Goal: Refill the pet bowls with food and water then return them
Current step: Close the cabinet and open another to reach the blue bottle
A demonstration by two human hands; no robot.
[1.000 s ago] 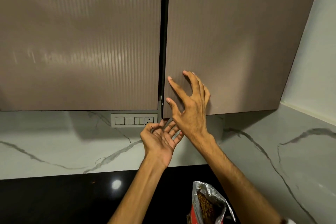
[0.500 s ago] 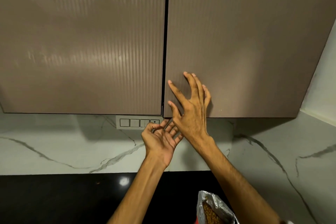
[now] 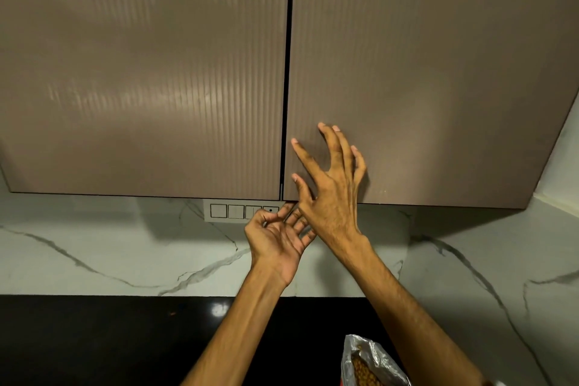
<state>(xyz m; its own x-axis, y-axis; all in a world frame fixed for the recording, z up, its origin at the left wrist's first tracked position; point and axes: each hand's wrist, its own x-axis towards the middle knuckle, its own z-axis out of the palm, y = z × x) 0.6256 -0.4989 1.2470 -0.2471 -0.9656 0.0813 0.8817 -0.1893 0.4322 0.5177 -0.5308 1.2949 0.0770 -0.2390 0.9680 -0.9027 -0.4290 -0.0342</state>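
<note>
Pressing splayed fingers flat on the right cabinet door [image 3: 423, 78], the right hand [image 3: 332, 194] looks set to seat it closed. Left hand [image 3: 277, 240] hangs loosely curled, empty, under its lower corner. Open kibble bag [image 3: 369, 360] stands on the black counter [image 3: 109, 338]; bowls unseen.

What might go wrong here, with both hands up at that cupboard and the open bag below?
The open food bag stands on the dark counter right under the right forearm; a dropped elbow might tip it and spill kibble. The left hand has its fingers at the right cabinet door's bottom edge while the right hand spreads on its face; fingers might get pinched.
</note>
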